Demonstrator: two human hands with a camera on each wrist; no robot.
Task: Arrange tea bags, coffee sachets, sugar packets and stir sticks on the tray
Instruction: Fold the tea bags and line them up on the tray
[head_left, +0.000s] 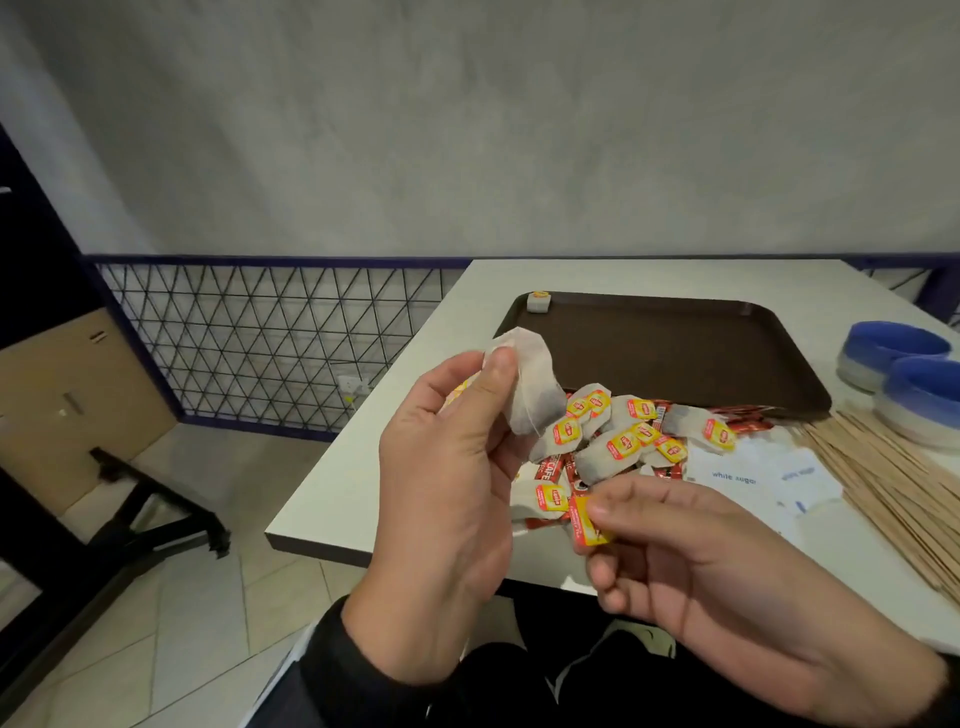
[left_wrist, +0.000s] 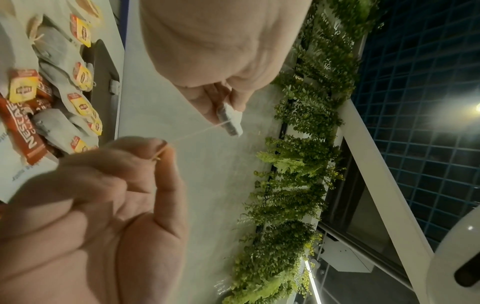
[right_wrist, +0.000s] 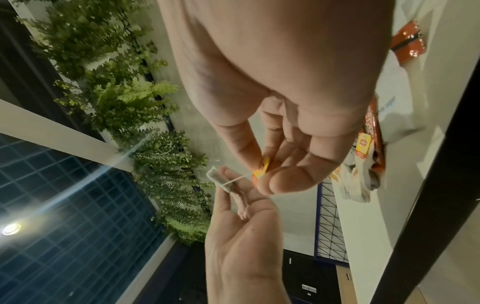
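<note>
My left hand (head_left: 493, 379) holds a white tea bag (head_left: 530, 389) up over the table's near left corner, thumb pressed on its top. My right hand (head_left: 597, 514) pinches that bag's yellow and red tag (head_left: 584, 522) lower down. A thin string (left_wrist: 194, 133) runs taut between tag and bag (left_wrist: 231, 120). The right wrist view shows the tag (right_wrist: 261, 171) between thumb and forefinger. The brown tray (head_left: 675, 353) holds one tea bag (head_left: 537, 302) in its far left corner. Loose tea bags (head_left: 623, 441) and red coffee sachets (head_left: 553, 470) lie heaped before the tray.
White sugar packets (head_left: 737, 475) lie right of the heap, and wooden stir sticks (head_left: 893, 483) fan out beside them. Two blue bowls (head_left: 898, 353) stand at the table's right edge. A wire mesh railing (head_left: 260, 338) runs to the left of the white table (head_left: 363, 467).
</note>
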